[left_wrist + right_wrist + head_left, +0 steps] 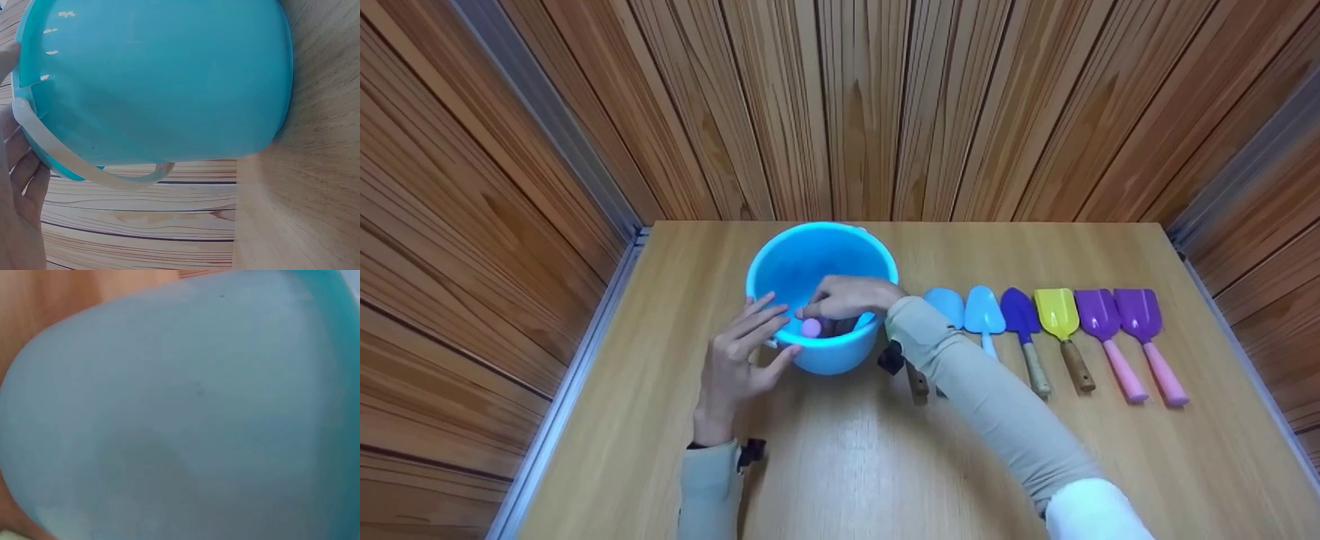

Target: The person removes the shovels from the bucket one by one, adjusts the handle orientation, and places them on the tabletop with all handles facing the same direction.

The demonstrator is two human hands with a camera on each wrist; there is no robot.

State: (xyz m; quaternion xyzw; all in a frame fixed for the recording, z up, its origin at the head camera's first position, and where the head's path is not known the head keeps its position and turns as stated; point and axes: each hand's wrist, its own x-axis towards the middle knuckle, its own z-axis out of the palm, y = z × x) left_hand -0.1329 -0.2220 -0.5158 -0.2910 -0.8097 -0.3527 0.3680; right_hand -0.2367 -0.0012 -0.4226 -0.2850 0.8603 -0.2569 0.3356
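Note:
A light-blue bucket [829, 356] stands upright on the table, its white handle [84, 166] hanging down the side. My left hand [739, 367] touches its near-left rim with spread, mostly straight fingers. My right hand [851, 296] reaches over the right rim into the bucket, knuckles bent. Close to its fingertips, inside, is a round pink-purple end [811, 328] of something mostly hidden. A small blue piece [865, 321] shows beside the wrist. The right fingertips are hidden, so whether they hold anything cannot be seen. The right wrist view shows the bucket's outer wall [169, 394].
Right of the bucket lies a row of toy shovels: a light-blue one [984, 309], a dark-blue one [1020, 309], a yellow one [1057, 311] and two purple ones [1099, 311] with pink handles. My right forearm covers part of the row. Wooden walls [855, 112] enclose the table.

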